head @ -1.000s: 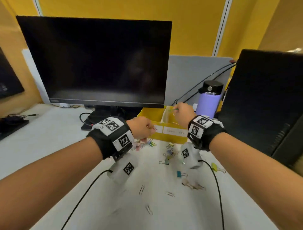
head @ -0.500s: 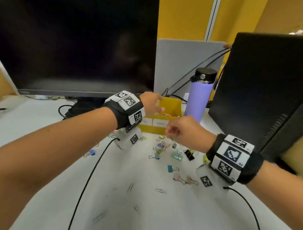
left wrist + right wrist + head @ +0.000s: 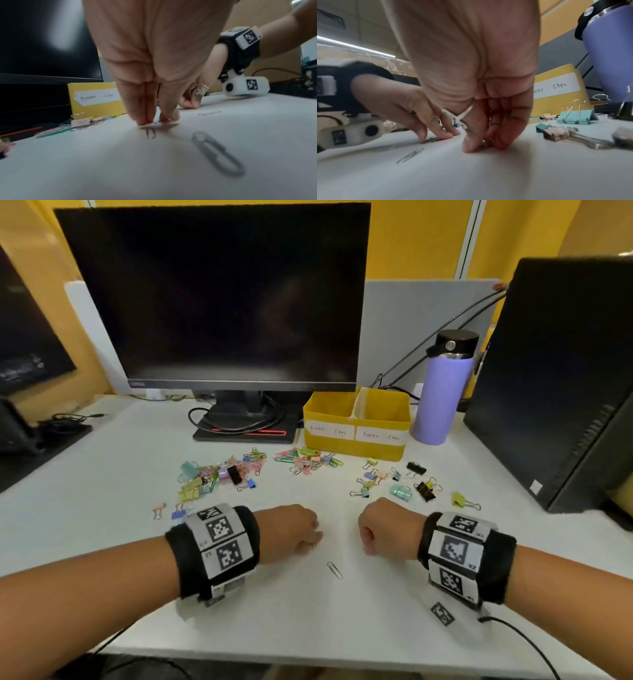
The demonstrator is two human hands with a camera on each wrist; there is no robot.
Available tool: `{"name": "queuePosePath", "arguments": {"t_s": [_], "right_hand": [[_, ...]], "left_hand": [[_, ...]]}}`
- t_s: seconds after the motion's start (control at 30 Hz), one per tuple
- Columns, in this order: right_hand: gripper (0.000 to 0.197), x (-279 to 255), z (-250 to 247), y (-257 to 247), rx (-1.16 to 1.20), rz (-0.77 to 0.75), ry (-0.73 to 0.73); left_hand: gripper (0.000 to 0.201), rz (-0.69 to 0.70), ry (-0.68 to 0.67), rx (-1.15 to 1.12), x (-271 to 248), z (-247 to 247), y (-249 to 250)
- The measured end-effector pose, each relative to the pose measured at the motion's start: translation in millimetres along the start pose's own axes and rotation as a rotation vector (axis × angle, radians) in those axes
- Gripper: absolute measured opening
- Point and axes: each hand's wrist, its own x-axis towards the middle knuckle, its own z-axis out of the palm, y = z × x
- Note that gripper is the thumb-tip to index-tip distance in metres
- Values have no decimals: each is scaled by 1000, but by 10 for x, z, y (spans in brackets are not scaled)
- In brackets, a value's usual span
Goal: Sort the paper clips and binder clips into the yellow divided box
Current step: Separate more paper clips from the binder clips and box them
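The yellow divided box (image 3: 356, 440) stands at the back, labelled "Binder Clips" on the left and "Paper Clips" on the right. Mixed coloured paper clips and binder clips (image 3: 219, 474) lie scattered in front of it. Both hands are down on the white table near its front edge. My left hand (image 3: 313, 542) pinches a silver paper clip (image 3: 150, 133) lying flat on the table. My right hand (image 3: 368, 546) has its fingertips (image 3: 471, 146) pressed together on the table around a small metal clip that is mostly hidden. Another silver paper clip (image 3: 334, 570) lies loose between the hands.
A dark monitor (image 3: 219, 302) and its base with cables stand behind the clips. A purple bottle (image 3: 442, 392) is right of the box, and a black computer case (image 3: 561, 378) at far right. Teal and pink binder clips (image 3: 575, 117) lie right of my right hand.
Both hands have come back from the yellow box toward the table's front edge and lowered onto the silver paper clips there. The head view has pulled back and tilted down.
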Motion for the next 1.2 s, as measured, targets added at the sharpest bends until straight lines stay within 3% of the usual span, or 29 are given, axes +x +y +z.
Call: {"name": "queuePosePath", "arguments": {"t_s": [0.23,0.33,0.5,0.57,0.7,0.83,1.0,1.2], "right_hand": [[20,-42,52,-292,122,-74,114],[31,33,114,-419,71,-28,79],[18,110,169,-474,58,-30,13],[25,116,183,-466,57,-28,-13],[17,143,172,-430,35,-108,2],[18,220,75,-461,23,-250,18],[31,410,-75,-570,99,-299,145],[25,566,-75,-701,-29,-333,45]], "left_hand": [[22,-19,130,-23,19,-61,-99],[23,-44,90,-70,16,-95,-92],[25,-78,27,-83,-77,-87,-49],[26,-151,109,-151,-196,-83,-93],[24,-348,305,-393,-493,58,-161],[24,-389,259,-492,-643,283,-4],[23,-440,264,-558,-586,434,51],[21,-395,214,-552,-574,413,13]]}}
